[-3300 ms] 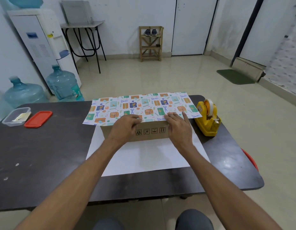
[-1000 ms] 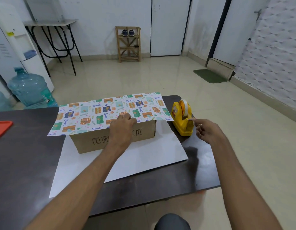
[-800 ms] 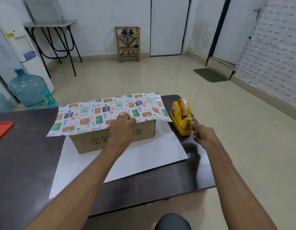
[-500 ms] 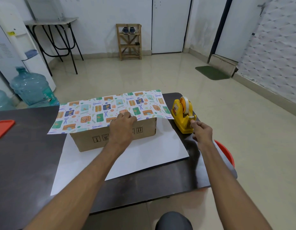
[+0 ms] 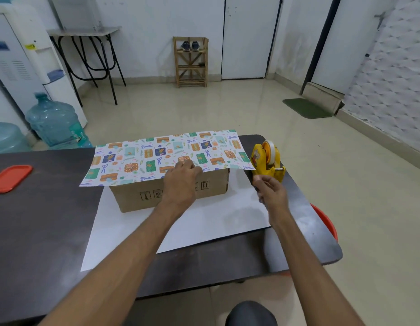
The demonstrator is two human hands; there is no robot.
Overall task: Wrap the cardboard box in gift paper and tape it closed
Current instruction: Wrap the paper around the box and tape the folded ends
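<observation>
A brown cardboard box [image 5: 133, 196] stands on the white underside of the gift paper [image 5: 180, 227] on the dark table [image 5: 39, 220]. The paper's far half, printed side up [image 5: 138, 158], is folded over the box top. My left hand [image 5: 180, 182] presses that paper's edge down at the box's front top edge. My right hand [image 5: 271, 191] hovers just in front of the yellow tape dispenser [image 5: 267, 161], thumb and fingers pinched; the clear tape strip between them is barely visible.
A red lid [image 5: 10, 177] lies at the table's left edge. A red round object [image 5: 326, 222] shows below the table's right edge. Water bottles [image 5: 54, 121] and a dispenser stand on the floor at the left.
My right hand left the box, went to the tape dispenser, pinched at its cutter and has now drawn back toward me. My left hand stayed on the paper.
</observation>
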